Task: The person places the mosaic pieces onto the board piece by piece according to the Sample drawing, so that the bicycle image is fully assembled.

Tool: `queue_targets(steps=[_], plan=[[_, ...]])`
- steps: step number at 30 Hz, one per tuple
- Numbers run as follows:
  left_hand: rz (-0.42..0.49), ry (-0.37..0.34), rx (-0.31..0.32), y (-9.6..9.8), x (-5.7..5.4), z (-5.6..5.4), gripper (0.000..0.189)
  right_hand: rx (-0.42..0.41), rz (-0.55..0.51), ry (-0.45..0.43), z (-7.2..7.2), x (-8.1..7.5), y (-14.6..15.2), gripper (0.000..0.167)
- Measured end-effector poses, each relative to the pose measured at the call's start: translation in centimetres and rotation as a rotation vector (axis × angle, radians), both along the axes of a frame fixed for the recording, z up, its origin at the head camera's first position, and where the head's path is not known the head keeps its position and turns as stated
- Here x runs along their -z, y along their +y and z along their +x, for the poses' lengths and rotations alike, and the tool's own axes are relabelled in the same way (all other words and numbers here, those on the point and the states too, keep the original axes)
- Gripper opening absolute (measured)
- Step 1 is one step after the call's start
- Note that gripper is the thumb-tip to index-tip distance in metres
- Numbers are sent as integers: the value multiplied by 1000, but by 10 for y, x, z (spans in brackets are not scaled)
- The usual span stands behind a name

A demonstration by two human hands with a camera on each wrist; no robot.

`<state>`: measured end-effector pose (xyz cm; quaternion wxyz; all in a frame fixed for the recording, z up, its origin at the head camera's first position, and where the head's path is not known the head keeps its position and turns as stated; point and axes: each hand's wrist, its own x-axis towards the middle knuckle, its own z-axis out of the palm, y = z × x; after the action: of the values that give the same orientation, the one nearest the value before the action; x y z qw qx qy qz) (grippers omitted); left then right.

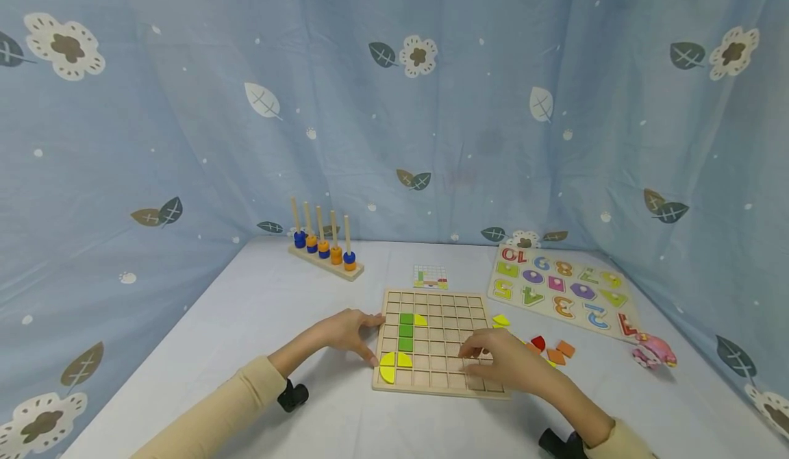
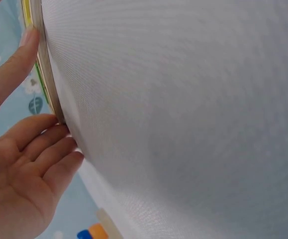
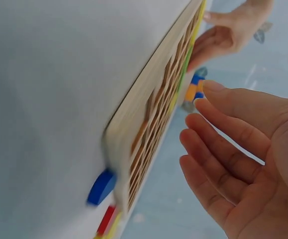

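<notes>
the board [image 1: 425, 391] lies on the table [image 1: 222, 322], the left hand [image 1: 348, 330] touching its left edge with thumb and fingers wide apart, the right hand [image 1: 505, 360] loosely bent and empty over its right side, and a hard left-hand push might jolt the yellow pieces [image 1: 387, 373] loose.

Soft even light, curtain [image 1: 345, 96] glare high above left fingers [image 1: 372, 320], near board corner [image 3: 115, 144] (blue piece [image 3: 102, 187] too) blurred beside right fingers [image 3: 211, 163]
</notes>
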<state>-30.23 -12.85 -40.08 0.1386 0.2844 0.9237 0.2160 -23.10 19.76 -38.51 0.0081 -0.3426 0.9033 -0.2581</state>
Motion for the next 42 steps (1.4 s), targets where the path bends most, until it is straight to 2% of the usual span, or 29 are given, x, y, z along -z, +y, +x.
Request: queue_targets(steps=[10,16,21,28,42], plan=[[-2,-6,-16,1,2,-2,88,70,15,-9,8,1,39,14],[-3,-8,-16,0,2,-2,88,135,47,14,10,4,59,15],[-1,-7,-14,0,2,-2,88,177,60,-5,8,10,71,16],[-10,-10,-25,1,3,-3,88,315,83,-56,2,17,82,20],[-17,-4,-19,0,4,-3,88,294,96,-30,0,19,84,23]])
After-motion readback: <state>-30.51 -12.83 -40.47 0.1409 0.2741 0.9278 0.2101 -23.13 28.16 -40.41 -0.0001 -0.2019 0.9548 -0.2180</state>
